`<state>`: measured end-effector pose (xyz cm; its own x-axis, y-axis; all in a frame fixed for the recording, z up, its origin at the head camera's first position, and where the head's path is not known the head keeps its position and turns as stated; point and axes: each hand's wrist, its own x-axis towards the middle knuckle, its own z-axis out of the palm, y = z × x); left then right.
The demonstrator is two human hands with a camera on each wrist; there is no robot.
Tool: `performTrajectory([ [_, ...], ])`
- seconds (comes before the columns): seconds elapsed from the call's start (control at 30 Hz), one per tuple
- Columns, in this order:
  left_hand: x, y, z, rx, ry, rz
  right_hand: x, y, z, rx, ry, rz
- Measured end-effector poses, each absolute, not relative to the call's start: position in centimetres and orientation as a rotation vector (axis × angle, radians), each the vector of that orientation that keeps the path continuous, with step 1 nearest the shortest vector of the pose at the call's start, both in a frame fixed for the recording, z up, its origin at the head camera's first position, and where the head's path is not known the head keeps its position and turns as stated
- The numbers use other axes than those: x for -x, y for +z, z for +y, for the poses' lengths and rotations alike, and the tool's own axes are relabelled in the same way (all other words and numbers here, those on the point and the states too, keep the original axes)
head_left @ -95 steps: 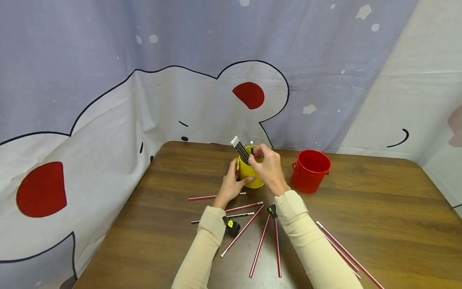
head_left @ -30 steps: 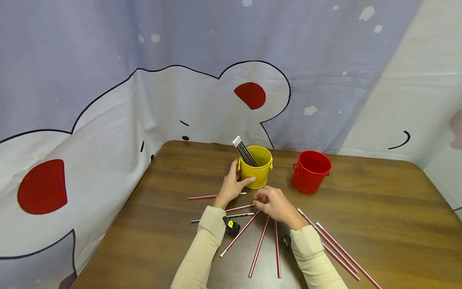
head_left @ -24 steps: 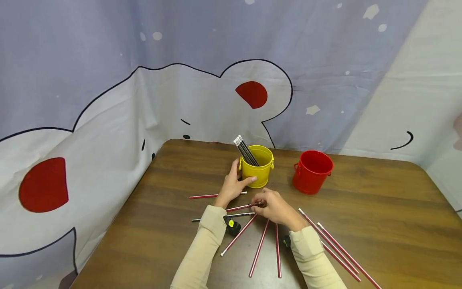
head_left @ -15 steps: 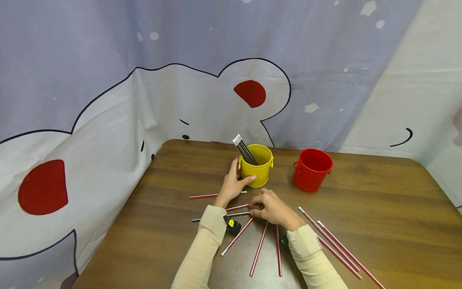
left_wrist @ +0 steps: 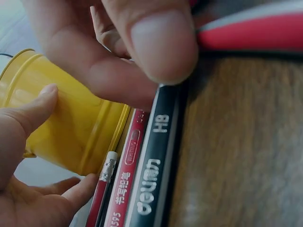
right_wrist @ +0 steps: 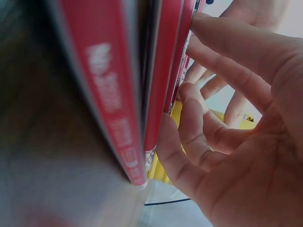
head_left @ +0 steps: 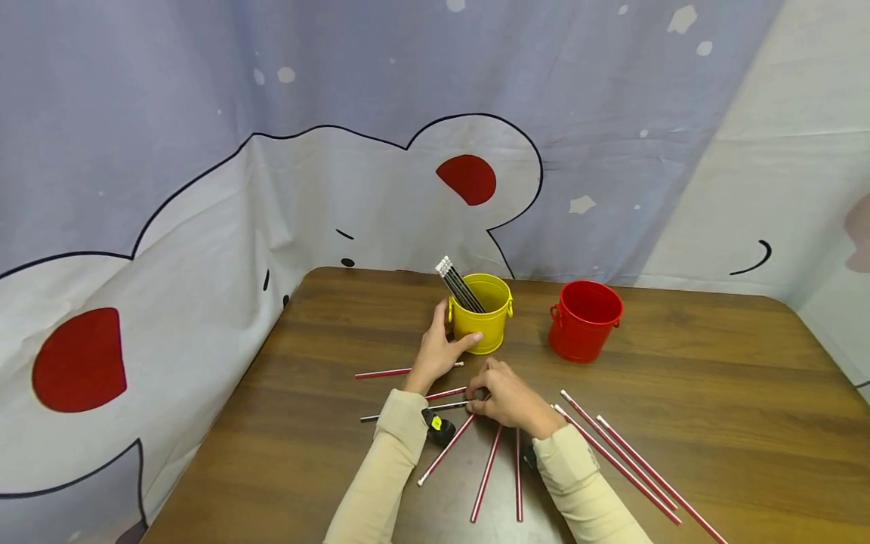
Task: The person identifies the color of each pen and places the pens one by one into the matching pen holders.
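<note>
Hanging cloth point(head_left: 381, 60): pale blue and white with cartoon outlines, behind and left of the worktop.
Worktop point(head_left: 734, 393): brown wood grain, far corners rounded.
Sleeves point(head_left: 372, 483): cream, cuffs turned back, coming in from the near side.
Yellow bucket point(head_left: 489, 321): upright toward the far edge, a lug at each side.
Red bucket point(head_left: 583, 329): upright, right of the yellow one, apart from it.
Left hand point(head_left: 438, 353): thumb on the front wall of the yellow bucket, fingers round its left side; spread to the bucket's girth, holding it.
Right hand point(head_left: 506, 397): just in front of the yellow bucket; fingers curled, thumb and fingertip nearly together, pinching the right end of the black pencil point(left_wrist: 154, 161).
Black pencil, place: nearer than the yellow bucket, passing beneath the left sleeve; flat or slightly raised, cannot tell.
Black pencil, axis: nearly left to right, tilting a little away at the right; free end points left, right end hidden by fingers, "HB" lettering near it.
Red pencils, right group point(head_left: 661, 477): three, side by side, slanting, pale ends far and left.
Red pencils, middle point(head_left: 486, 474): three fanned toward the near edge; the leftmost has its white end nearest.
Red pencils, left point(head_left: 383, 373): two, roughly crosswise.
Dark pencils point(head_left: 465, 291): bundled in the yellow bucket, leaning left, white ends up.
</note>
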<state>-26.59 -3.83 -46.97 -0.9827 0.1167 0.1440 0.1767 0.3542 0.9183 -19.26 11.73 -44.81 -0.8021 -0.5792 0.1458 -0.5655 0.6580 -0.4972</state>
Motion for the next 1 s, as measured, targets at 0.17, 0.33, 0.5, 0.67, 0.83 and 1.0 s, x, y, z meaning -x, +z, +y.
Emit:
performTrajectory([
  [0.17, 26.79, -46.91, -3.55, 0.291, -1.728, -2.517, 19.33, -44.84, 11.77, 1.004, -0.823, 2.837],
  [0.33, 27.0, -46.83, -3.45, 0.289, -1.726, -2.518, 19.4, -44.89, 11.77, 1.039, -0.798, 2.827],
  [0.5, 27.25, -46.73, -3.44, 0.3, -1.717, -2.523, 19.41, -44.82, 11.65, 1.041, -0.808, 2.825],
  [0.67, 27.17, -46.67, -3.53, 0.308, -1.723, -2.526, 19.36, -44.82, 11.36, 0.993, -0.841, 2.807],
  [0.83, 27.06, -46.78, -3.59, 0.32, -1.738, -2.519, 19.3, -44.91, 11.17, 0.956, -0.817, 2.799],
  [1.0, 27.04, -46.86, -3.56, 0.336, -1.744, -2.508, 19.17, -44.92, 11.31, 0.947, -0.766, 2.828],
])
